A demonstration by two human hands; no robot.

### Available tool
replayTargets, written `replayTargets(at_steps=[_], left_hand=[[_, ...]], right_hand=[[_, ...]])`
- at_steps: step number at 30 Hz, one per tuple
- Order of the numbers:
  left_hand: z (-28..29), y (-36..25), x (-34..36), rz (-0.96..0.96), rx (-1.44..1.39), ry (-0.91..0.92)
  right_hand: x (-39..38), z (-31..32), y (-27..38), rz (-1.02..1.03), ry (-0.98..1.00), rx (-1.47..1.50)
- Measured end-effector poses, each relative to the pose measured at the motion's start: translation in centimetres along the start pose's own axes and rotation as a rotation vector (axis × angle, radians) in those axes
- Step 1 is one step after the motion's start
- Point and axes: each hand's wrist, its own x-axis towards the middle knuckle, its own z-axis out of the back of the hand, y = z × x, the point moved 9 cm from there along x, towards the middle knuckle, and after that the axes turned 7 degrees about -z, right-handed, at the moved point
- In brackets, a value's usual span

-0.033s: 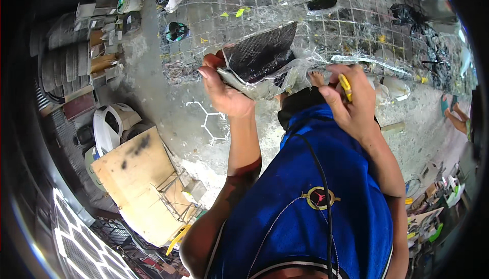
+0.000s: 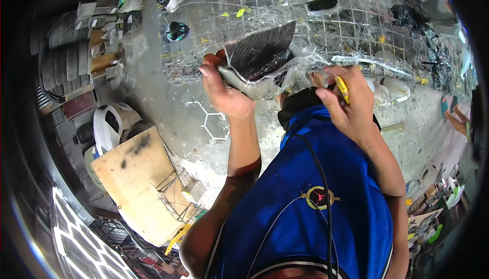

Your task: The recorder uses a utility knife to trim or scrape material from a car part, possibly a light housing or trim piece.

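While nothing has shifted since a moment ago, the left hand (image 2: pixel 224 93) grips a dark curved panel (image 2: pixel 260 55); the right hand (image 2: pixel 349 103) pinches a yellow tool (image 2: pixel 343 88) against wire mesh (image 2: pixel 326 29).

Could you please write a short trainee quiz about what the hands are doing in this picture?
1. True or false: the left hand grips the dark panel at its lower left edge.
2. What does the right hand hold? A) a yellow tool B) a red cup C) nothing
3. Fill in: behind the panel stands a wire ____ draped with clear plastic wrap.

Key: 1 true; 2 A; 3 grid. The yellow tool is thin and sits between the fingers; what kind of tool it is cannot be told.
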Motion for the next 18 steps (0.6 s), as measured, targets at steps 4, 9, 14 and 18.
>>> replayTargets(at_steps=[4, 9, 14, 18], left_hand=[[-0.2, -0.9, -0.6, 0.007, 0.053, -0.087], [-0.4, 0.6, -1.4, 0.175, 0.017, -0.1], [2.3, 2.2, -1.5, 0.263, 0.053, -0.285], [5.8, 5.6, -1.1, 0.064, 0.405, -0.405]], right_hand=[[1.2, -0.5, 2.9, 0.12, -0.02, 0.002], [3.2, -0.6, 1.7, 0.124, -0.047, -0.016], [3.1, -1.2, -3.9, -0.079, -0.049, 0.061], [1.1, -4.4, -10.6, -0.425, 0.248, -0.046]])
